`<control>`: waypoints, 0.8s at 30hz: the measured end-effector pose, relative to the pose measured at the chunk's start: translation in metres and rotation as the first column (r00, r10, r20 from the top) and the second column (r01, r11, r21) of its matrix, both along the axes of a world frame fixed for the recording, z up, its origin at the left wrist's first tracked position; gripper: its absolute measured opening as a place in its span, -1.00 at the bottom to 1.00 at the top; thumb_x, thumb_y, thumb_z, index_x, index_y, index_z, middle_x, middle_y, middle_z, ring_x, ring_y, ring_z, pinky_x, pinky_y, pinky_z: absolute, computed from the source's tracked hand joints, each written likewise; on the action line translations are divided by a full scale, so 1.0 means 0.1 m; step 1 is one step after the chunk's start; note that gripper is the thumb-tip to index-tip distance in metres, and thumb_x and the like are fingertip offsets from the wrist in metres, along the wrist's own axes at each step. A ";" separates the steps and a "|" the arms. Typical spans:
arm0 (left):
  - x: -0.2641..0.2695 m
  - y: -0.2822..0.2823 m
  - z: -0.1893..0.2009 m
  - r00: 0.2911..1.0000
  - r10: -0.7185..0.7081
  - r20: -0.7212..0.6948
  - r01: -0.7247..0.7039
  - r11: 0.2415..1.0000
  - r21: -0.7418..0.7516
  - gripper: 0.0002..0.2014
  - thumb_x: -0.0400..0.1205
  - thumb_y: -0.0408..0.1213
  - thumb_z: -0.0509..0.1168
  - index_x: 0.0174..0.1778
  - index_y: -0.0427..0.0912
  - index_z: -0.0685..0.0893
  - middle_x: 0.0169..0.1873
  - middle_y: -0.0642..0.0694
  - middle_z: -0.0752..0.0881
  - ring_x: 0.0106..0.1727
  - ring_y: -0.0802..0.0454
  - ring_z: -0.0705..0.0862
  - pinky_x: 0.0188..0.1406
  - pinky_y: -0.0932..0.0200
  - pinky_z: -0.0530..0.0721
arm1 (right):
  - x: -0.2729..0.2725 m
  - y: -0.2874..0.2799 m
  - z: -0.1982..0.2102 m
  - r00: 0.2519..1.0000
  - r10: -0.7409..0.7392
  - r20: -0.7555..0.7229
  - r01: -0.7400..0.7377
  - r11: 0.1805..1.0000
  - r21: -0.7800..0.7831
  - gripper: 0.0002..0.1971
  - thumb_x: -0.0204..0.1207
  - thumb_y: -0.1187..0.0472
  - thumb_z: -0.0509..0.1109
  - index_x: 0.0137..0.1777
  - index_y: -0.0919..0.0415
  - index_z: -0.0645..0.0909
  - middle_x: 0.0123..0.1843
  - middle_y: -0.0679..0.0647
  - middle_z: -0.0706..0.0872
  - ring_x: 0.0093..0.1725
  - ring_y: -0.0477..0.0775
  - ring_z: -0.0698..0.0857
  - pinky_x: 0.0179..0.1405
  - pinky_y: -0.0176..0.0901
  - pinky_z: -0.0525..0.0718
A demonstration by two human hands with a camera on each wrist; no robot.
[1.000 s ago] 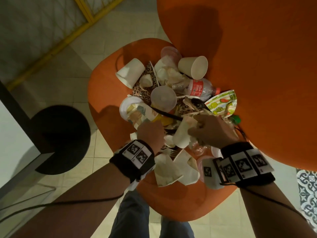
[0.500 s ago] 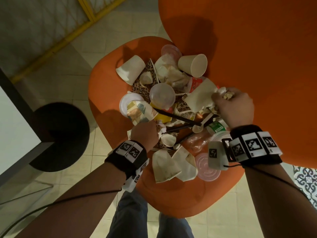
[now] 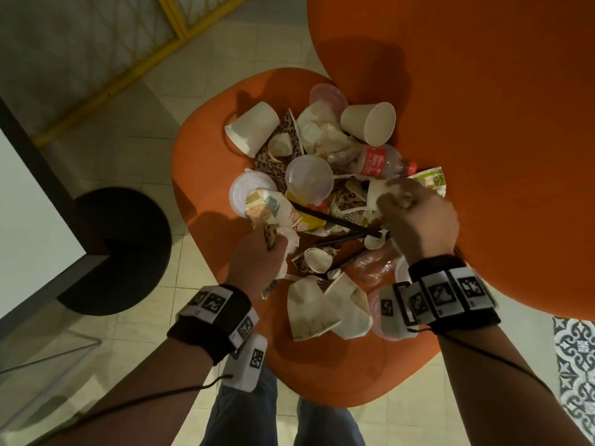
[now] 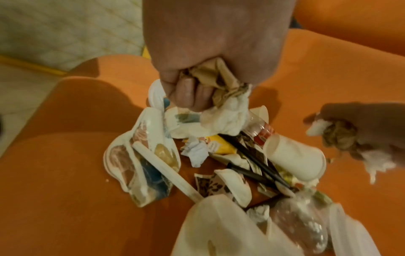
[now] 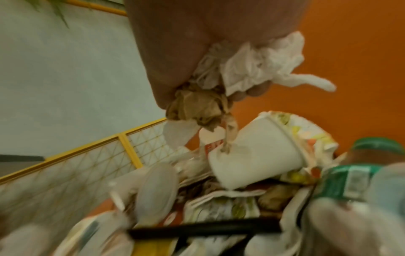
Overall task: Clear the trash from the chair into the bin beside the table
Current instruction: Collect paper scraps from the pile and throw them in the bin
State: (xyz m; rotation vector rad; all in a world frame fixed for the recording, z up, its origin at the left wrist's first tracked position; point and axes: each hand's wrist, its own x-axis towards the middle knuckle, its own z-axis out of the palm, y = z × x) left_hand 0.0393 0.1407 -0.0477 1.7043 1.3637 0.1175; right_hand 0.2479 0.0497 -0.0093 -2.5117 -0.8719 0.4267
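A heap of trash lies on the orange chair seat (image 3: 206,175): paper cups (image 3: 252,128), a clear lid (image 3: 309,180), a red-labelled plastic bottle (image 3: 378,162), black straws (image 3: 335,220), patterned plates. My left hand (image 3: 260,259) hovers at the heap's near left edge and grips crumpled brown and white paper (image 4: 221,98). My right hand (image 3: 415,217) is over the heap's right side and grips a wad of brown paper and white tissue (image 5: 236,79). A white cup (image 5: 256,152) lies just below that wad. The bin is not in view.
The chair's tall orange backrest (image 3: 483,107) rises at the right. A round black table base (image 3: 119,249) stands on the tiled floor at the left, beside a white table edge (image 3: 29,220). A yellow-framed mesh panel (image 3: 128,33) runs along the far side.
My right hand, which had lifted up towards the backrest with a cup and tissue, has come back down over the heap; the cup now lies on the pile. My left hand has closed on crumpled paper.
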 end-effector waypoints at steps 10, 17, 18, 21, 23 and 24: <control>-0.44 0.36 0.10 0.890 0.428 0.158 -0.427 0.903 -0.041 -0.94 0.41 -0.11 0.30 -0.32 0.09 0.52 -0.41 -0.05 0.59 -0.35 -0.08 0.59 -0.27 0.01 0.60 | -0.93 0.53 -0.51 0.861 0.463 -0.210 -0.507 0.763 -0.401 -0.68 0.61 -0.11 0.17 -0.01 0.09 0.62 -0.06 0.04 0.73 -0.04 0.10 0.70 -0.22 -0.10 0.51; -0.62 0.35 -0.05 0.926 0.374 -0.053 -0.378 0.921 -0.098 -0.77 0.61 -0.20 0.25 -0.40 -0.05 0.54 -0.40 -0.11 0.62 -0.31 -0.10 0.62 -0.28 0.06 0.53 | -1.15 0.71 -0.75 0.793 0.595 -0.126 -0.577 0.670 -0.467 -0.77 0.63 0.11 0.17 0.22 0.09 0.51 0.03 0.06 0.73 0.01 0.15 0.71 -0.07 -0.04 0.62; -0.61 0.33 -0.07 0.922 0.381 -0.065 -0.386 0.915 -0.116 -0.74 0.63 -0.19 0.23 -0.41 -0.05 0.53 -0.41 -0.10 0.62 -0.34 -0.08 0.61 -0.30 0.06 0.53 | -1.17 0.72 -0.79 0.777 0.619 -0.115 -0.592 0.656 -0.468 -0.76 0.63 0.11 0.16 0.25 0.08 0.49 0.01 0.06 0.74 -0.01 0.16 0.71 -0.02 0.01 0.64; -0.60 0.31 -0.19 0.914 0.393 -0.096 -0.404 0.895 -0.189 -0.71 0.65 -0.08 0.23 -0.37 -0.10 0.55 -0.43 -0.08 0.62 -0.34 -0.07 0.60 -0.34 0.13 0.50 | -1.18 0.75 -0.87 0.743 0.662 -0.096 -0.619 0.627 -0.472 -0.73 0.64 0.12 0.14 0.28 0.07 0.51 0.03 0.09 0.73 0.01 0.19 0.70 -0.13 0.01 0.60; -0.59 0.32 -0.27 0.906 0.413 -0.089 -0.421 0.870 -0.255 -0.60 0.46 0.21 0.33 -0.23 -0.11 0.69 -0.31 -0.11 0.73 -0.25 -0.09 0.69 -0.21 0.11 0.59 | -1.14 0.78 -0.88 0.751 0.650 -0.112 -0.619 0.636 -0.462 -0.73 0.66 0.11 0.13 0.29 0.08 0.51 0.07 0.12 0.71 0.04 0.20 0.70 -0.20 -0.01 0.58; -0.60 0.33 -0.31 0.907 0.415 -0.073 -0.419 0.865 -0.276 -0.50 0.33 0.32 0.35 -0.17 -0.08 0.73 -0.25 -0.11 0.76 -0.19 -0.12 0.71 -0.12 0.07 0.62 | -1.12 0.79 -0.88 0.763 0.634 -0.130 -0.614 0.647 -0.452 -0.73 0.66 0.10 0.13 0.28 0.08 0.52 0.09 0.12 0.71 0.05 0.19 0.70 -0.17 0.00 0.61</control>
